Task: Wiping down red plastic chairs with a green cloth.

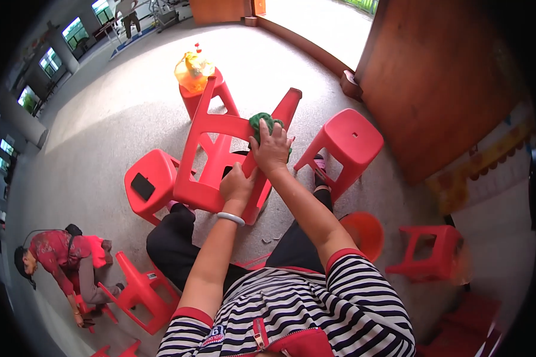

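Your left hand [237,184] grips the lower edge of an overturned red plastic chair [211,163], fingers curled tight around the rim near your knees. A pale bangle [230,218] sits on that wrist. Your right hand [271,149] presses a green cloth [265,124] against the upper part of the same chair, fingers spread over the wad and holding it to the plastic. The chair lies tipped on its side on the floor directly ahead of you, legs pointing away, one leg [287,107] rising just right of the cloth.

Red stools stand around it: one [346,143] to the right, one [150,184] to the left carrying a dark flat object [142,186], one [205,95] behind it with a yellow bag [192,70] on top. An orange bucket [364,233] sits beside your right elbow. Another small red stool [430,251] is further right.

Lower left, another person [62,262] in a red top bends over a tipped red chair [138,291].
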Available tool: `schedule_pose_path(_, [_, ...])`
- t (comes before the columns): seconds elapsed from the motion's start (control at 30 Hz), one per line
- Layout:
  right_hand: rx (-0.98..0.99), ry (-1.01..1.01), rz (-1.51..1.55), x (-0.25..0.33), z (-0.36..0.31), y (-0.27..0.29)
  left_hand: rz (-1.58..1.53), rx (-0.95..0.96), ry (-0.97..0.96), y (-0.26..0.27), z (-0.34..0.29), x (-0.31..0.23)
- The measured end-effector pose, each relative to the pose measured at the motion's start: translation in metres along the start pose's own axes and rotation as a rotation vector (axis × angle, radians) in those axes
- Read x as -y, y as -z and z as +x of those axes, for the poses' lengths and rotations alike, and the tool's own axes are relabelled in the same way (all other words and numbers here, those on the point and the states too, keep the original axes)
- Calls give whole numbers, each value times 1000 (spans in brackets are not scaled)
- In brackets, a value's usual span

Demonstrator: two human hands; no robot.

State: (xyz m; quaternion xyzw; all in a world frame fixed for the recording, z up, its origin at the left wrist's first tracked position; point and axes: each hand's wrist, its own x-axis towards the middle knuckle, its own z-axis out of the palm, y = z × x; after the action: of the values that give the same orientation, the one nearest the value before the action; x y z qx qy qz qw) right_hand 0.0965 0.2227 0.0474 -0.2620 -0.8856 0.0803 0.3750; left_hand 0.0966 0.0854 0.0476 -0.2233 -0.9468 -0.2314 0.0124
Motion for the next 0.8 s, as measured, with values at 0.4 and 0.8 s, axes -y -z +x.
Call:
schedule_pose_path(0.4, [210,-200,-25,-71,112,-24,-70,-2,-24,-2,-9,18])
schedule_pose_path(0.8, [221,-200,-115,-72,121,-18,-6,34,-4,6,-7,9])
